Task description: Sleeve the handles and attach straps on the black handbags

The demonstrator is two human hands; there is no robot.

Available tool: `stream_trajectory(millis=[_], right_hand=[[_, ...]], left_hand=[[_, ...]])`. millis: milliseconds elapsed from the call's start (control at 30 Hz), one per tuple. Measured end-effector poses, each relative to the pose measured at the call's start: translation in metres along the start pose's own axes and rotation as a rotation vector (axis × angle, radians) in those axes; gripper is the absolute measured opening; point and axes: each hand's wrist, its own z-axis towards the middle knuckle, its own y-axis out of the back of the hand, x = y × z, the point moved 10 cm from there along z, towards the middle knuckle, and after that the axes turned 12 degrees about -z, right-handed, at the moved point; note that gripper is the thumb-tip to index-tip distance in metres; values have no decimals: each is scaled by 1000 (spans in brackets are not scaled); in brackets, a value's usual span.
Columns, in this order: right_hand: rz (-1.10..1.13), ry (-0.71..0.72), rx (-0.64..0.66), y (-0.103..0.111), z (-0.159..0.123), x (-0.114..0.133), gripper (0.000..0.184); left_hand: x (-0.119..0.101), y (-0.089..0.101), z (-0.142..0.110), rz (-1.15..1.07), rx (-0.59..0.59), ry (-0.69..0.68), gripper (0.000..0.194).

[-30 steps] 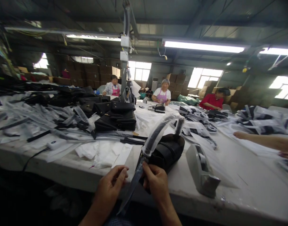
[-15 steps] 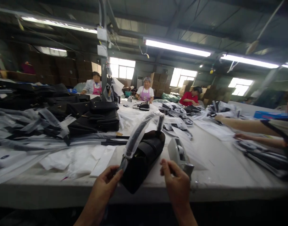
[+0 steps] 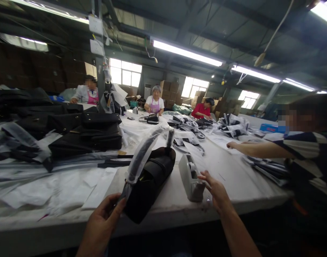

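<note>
A black handbag (image 3: 152, 178) stands at the table's front edge, its upright handle (image 3: 143, 153) wrapped in clear plastic. My left hand (image 3: 106, 212) is closed on the near left end of the handbag, thumb and fingers pinching it by the foot of the handle. Just right of the handbag sits a grey tape dispenser (image 3: 187, 175) with a roll in it. My right hand (image 3: 215, 187) reaches to the dispenser's right side, fingers stretched out and apart at the cutter end. Whether the fingertips touch the tape is too small to tell.
Black handbags (image 3: 99, 130) are piled at the left, with plastic-wrapped straps and white sheets (image 3: 64, 185) before them. Several wrapped parts (image 3: 185, 128) lie beyond the dispenser. A co-worker's arm (image 3: 260, 148) reaches in from the right; other people work across the table.
My right hand has gone from a closed pinch beside the handbag to the tape dispenser, its fingers opening. My left hand keeps its hold. The view has turned right, showing more of the co-worker.
</note>
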Motion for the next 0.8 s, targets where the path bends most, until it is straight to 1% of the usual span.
stream_trajectory(millis=[67,200,267,367,433,533,633,700,733,800], right_hand=[[59,-19,32,1,-6,6,54],[132,-17,49,13,-24,22,47],[150,-54,70,15,-36,20,49],[228,-151,81,10,-53,1,53],[308,-222,75,2,-60,-17,50],[431,-314,48,-11,-62,-46,46],[466,-349,-8,-17,-61,-67,47],[458,-358,-25,-22,-66,-72,47],[448,-352,-17,-27,-72,-71,47],[412,-302,63,-42,-87,-57,46]], left_hand=[[1,1,0,-5,-11,-3,55],[4,-3,2,4,42,25,56],[6,-3,2,24,44,30,56],[7,-1,3,34,34,23,53],[7,0,3,27,38,23,53],[8,1,3,38,41,41,53],[9,3,4,44,49,49,52],[10,3,6,39,49,38,52],[10,4,6,32,48,29,52],[10,3,8,11,57,8,52]])
